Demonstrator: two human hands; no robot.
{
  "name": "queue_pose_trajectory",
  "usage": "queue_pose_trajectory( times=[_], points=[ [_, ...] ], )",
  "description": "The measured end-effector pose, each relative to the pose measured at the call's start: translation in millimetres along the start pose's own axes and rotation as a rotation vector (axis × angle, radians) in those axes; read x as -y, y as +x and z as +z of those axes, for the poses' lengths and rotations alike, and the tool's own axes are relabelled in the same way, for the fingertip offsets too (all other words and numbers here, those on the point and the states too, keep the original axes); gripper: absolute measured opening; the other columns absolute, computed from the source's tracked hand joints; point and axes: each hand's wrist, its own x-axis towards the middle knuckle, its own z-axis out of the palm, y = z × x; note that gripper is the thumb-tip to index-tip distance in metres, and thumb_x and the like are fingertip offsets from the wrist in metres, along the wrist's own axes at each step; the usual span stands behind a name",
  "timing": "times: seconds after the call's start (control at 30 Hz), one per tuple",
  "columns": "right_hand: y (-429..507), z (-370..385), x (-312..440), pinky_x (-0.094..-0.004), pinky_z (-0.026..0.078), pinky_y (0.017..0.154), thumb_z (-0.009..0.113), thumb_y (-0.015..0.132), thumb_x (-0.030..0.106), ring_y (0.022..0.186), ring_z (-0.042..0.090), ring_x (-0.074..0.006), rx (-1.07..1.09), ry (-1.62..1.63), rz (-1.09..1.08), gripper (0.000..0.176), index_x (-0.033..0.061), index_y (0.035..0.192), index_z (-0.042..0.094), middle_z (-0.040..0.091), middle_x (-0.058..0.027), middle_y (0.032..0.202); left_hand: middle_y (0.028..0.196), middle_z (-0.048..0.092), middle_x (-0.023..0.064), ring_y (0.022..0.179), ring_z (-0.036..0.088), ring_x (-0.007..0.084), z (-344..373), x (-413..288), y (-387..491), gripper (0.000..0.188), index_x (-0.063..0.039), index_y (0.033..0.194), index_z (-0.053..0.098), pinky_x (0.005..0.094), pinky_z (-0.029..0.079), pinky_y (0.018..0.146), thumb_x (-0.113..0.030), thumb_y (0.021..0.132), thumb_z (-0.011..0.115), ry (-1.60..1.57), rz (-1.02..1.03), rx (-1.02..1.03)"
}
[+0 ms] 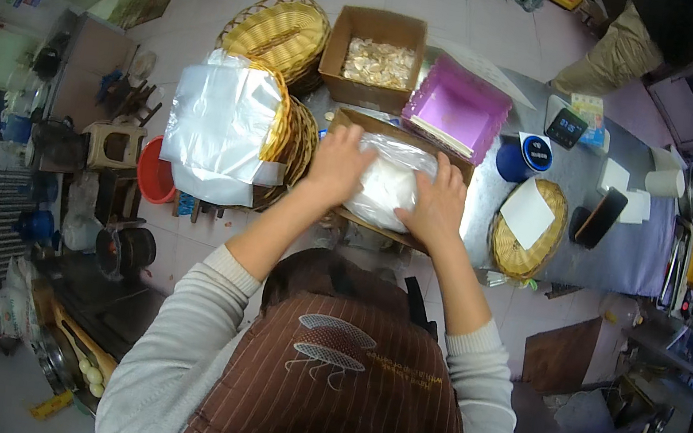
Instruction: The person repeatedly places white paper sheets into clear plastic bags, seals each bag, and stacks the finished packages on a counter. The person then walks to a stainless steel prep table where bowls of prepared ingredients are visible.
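In front of me, a clear plastic bag (390, 179) with white contents lies in a low, open cardboard box (422, 139). My left hand (342, 163) grips the bag's left side, its fingers pointing to the far edge. On the right side, my right hand (440, 198) holds the same bag, with its thumb over the plastic. What exactly the white contents are cannot be told. A stack of clear plastic sheets or bags (221, 120) rests on piled wicker baskets (299, 149) left of my left hand.
Behind the bag stand a taller cardboard box (364, 95) of pale flat pieces and a purple basket (456, 108). To the right, the metal table (623, 251) bears a small wicker basket (528, 257), a blue cylindrical device (516, 161), a phone (603, 218) and a digital clock (565, 128).
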Motion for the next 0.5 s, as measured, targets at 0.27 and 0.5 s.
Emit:
queue_pose_trajectory(
  times=[0.27, 0.5],
  points=[
    [2, 21, -18, -0.0462, 0.037, 0.105, 0.087, 0.065, 0.037, 0.128, 0.038, -0.0392, -0.100, 0.344, 0.014, 0.056, 0.0104, 0.111, 0.070, 0.044, -0.0203, 0.135, 0.143, 0.037, 0.0215, 0.132, 0.036, 0.0413, -3, 24, 4, 0.066, -0.021, 0.126, 0.066, 0.0443, 0.034, 0.112, -0.022, 0.063, 0.084, -0.347, -0.049, 0.109],
    [-31, 4, -125, -0.0418, 0.046, 0.094, 0.079, 0.073, 0.013, 0.106, 0.057, -0.0343, -0.646, 0.469, 0.321, 0.039, 0.0048, 0.107, 0.062, 0.059, -0.0151, 0.110, 0.148, 0.030, 0.0226, 0.139, 0.030, 0.0412, -20, 25, -17, 0.056, -0.022, 0.127, 0.064, 0.0450, 0.031, 0.114, -0.014, 0.074, 0.077, -0.797, 0.023, 0.038]
  ],
)
